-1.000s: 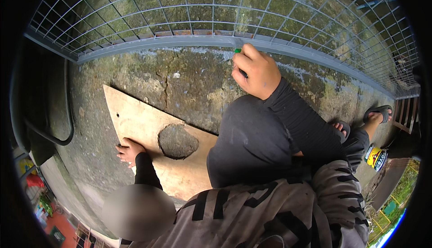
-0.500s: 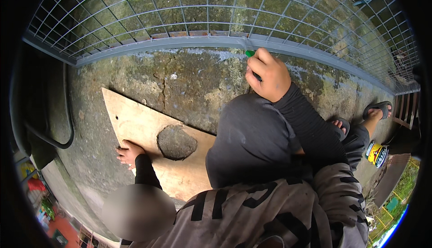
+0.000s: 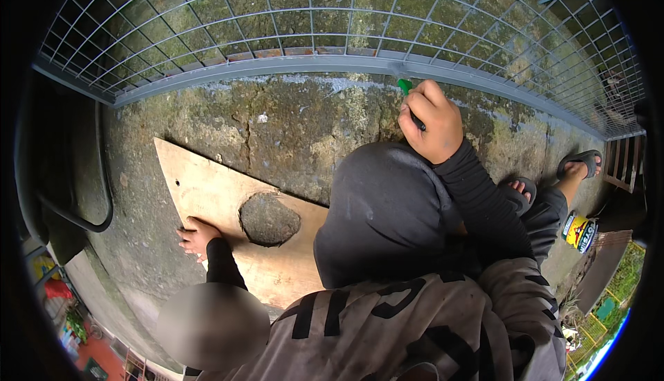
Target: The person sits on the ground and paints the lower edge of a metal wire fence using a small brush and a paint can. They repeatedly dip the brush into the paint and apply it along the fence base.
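Green-tipped marker (image 3: 407,90) mostly hidden in right hand's (image 3: 430,121) closed grip; left hand unseen.

Outdoor work spot; mossy concrete ledge (image 3: 290,125); wire mesh fence (image 3: 332,14); plywood board (image 3: 214,197).

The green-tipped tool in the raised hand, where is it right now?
In the head view, the green-tipped tool sits upper centre-right, gripped in the right hand, its tip against the grey metal rail below the wire mesh fence.
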Demonstrator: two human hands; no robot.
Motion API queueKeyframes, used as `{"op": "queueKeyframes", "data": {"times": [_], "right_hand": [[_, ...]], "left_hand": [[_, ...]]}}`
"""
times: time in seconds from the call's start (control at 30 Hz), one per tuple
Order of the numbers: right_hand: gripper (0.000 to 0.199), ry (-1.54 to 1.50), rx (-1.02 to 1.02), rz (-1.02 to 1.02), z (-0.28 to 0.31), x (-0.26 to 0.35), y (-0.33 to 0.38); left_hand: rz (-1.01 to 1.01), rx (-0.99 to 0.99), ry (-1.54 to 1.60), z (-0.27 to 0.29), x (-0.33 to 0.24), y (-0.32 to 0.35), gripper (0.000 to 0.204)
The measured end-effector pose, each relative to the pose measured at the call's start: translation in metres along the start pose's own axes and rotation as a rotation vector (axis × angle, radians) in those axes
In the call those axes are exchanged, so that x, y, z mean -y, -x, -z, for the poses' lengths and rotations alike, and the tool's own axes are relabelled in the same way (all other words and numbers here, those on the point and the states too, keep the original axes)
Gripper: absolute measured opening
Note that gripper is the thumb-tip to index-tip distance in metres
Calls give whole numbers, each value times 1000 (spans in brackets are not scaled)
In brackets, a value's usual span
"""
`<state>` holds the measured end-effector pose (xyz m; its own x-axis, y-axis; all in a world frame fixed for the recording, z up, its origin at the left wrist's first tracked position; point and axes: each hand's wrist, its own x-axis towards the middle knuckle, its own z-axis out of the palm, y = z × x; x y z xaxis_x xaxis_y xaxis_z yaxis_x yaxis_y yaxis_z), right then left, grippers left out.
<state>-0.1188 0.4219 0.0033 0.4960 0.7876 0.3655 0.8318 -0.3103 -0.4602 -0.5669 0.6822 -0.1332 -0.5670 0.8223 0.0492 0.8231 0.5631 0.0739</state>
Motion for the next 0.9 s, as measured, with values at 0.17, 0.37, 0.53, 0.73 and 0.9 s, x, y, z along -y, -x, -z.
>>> {"op": "queueKeyframes", "data": {"times": [0.17,0.37,0.53,0.73,0.9], "right_hand": [[10,-18,-37,-23,6,0,2],[11,-90,21,45,-14,8,-13],[10,-207,41,161,-32,6,-29],[8,-159,-18,36,-19,5,-18],[6,-18,-112,-99,1,3,-9]], "left_hand": [[7,7,-42,1,5,-2,74],[-4,-9,-36,-8,5,-5,76],[6,-8,-41,-5,3,-2,76],[8,-8,-38,-6,4,-4,76],[11,-6,-32,-5,2,-2,75]]}}
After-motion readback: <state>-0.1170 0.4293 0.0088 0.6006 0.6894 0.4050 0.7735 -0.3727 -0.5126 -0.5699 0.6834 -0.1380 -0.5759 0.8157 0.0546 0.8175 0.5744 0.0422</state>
